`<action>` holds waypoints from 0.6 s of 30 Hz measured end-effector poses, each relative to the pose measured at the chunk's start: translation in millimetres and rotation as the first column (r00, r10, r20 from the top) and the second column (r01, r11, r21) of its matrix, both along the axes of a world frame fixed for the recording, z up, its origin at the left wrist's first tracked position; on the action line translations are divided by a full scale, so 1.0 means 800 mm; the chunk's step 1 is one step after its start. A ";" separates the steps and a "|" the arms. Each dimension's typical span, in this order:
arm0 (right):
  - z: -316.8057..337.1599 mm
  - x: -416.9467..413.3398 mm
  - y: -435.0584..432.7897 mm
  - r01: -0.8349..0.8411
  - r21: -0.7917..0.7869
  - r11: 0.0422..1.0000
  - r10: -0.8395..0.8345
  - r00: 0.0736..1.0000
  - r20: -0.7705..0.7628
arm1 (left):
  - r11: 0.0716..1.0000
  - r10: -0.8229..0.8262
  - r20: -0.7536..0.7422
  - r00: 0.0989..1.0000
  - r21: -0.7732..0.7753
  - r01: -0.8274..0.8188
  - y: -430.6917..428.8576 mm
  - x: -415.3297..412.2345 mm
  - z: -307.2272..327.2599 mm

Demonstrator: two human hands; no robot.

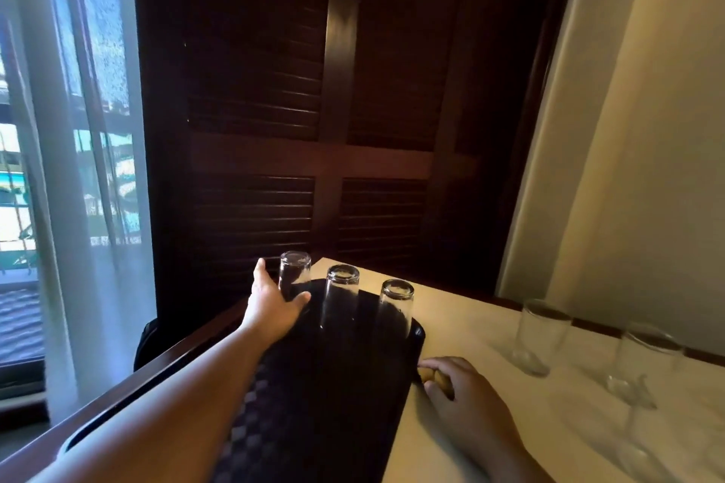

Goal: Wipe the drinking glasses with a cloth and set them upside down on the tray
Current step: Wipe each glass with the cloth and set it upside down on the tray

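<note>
Right hand [459, 384]: rests by the tray's [333, 404] right edge, fingers curled; I cannot tell whether it holds anything.
Upright glasses [539, 337]: stand vertical, to that hand's right; it is the nearer hand.
Left hand [274, 302]: reaches far, gripping the leftmost inverted glass [294, 274] at the tray's far end.

I see clear, glossy glasses [342, 294] on a dark woven-textured tray [314, 384]; smooth pale tabletop [463, 329], dark polished wood shutters [298, 90].

i watched the left arm reach out straight, left hand [274, 302] at 7 o'clock in my view, gripping a glass [295, 272]; right hand [463, 400] lay palm down at 5 o'clock, fingers bent.
</note>
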State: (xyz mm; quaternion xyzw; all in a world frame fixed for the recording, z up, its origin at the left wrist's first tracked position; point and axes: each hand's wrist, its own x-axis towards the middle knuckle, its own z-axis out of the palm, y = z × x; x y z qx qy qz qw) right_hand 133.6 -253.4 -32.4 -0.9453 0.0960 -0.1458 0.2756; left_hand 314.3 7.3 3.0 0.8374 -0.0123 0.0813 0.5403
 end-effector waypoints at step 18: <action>0.009 -0.338 -0.034 0.281 -0.393 0.876 -0.345 0.933 -0.100 | 0.807 -0.583 0.047 0.811 0.150 0.571 -0.150 -0.423 -0.017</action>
